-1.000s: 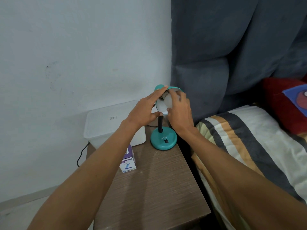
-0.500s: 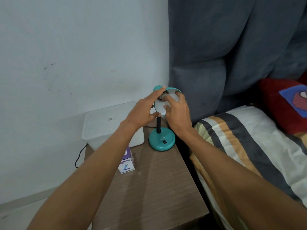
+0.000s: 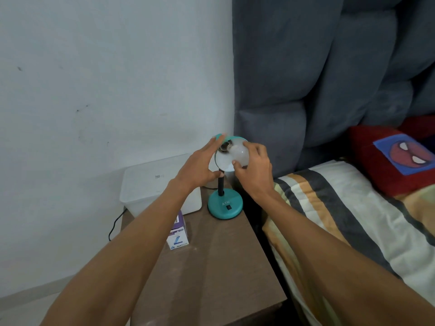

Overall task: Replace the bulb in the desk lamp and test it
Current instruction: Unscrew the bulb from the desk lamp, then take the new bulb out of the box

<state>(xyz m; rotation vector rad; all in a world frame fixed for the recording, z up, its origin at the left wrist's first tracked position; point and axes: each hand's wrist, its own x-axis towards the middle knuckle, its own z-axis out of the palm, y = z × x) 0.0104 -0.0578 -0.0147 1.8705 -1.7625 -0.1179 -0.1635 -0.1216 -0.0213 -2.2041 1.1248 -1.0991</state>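
Right hand (image 3: 255, 171) grips bulb (image 3: 239, 154); left hand (image 3: 196, 167) steadies teal lamp shade (image 3: 231, 138).

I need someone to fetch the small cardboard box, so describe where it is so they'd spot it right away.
Find the brown bedside table between the white wall and the bed. The small box stands near its left edge, in front of the white plastic bin. It alone is purple and white with a blue mark.
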